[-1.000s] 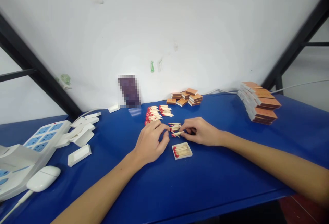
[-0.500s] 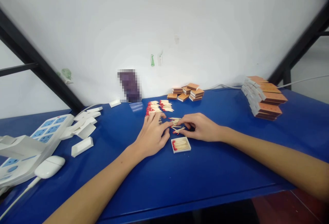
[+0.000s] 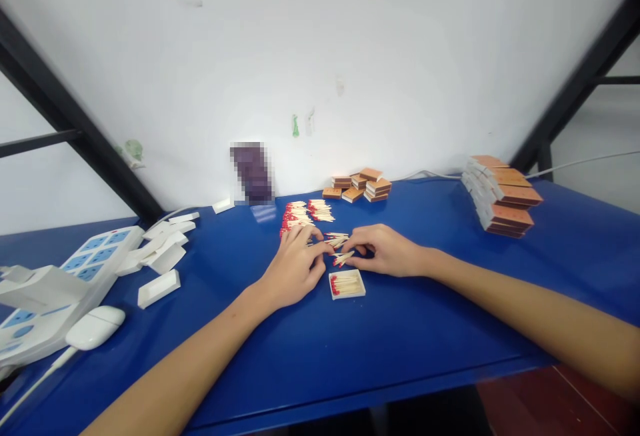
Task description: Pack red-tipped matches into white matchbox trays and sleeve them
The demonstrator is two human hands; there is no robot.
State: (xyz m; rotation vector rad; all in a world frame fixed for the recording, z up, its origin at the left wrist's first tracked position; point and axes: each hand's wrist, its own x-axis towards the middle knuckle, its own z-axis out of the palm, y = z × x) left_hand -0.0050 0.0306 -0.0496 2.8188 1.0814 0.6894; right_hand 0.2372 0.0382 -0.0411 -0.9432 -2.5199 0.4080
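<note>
Red-tipped matches (image 3: 343, 259) lie in a small loose bunch between my hands. My right hand (image 3: 387, 251) has its thumb and forefinger bent round the right end of this bunch. My left hand (image 3: 297, 264) rests on the table with fingers apart, the forefinger's tip at the bunch's left side. Just behind is another small group of matches (image 3: 336, 239). A white matchbox tray (image 3: 363, 284), partly filled with matches, lies in front of my fingers. Larger match piles (image 3: 320, 209) spread beyond my left hand, which hides part of them.
Orange matchboxes (image 3: 377, 188) are stacked by the wall, and a larger stack (image 3: 510, 195) stands at the right. At the left lie several white trays (image 3: 159, 288), a power strip (image 3: 107, 256) and a white mouse-shaped device (image 3: 95, 327) on the blue table (image 3: 310, 369).
The matches between my hands, crossed and spread before, now lie closer together. My right thumb and forefinger have shifted slightly around them. The whole view has tilted a little.
</note>
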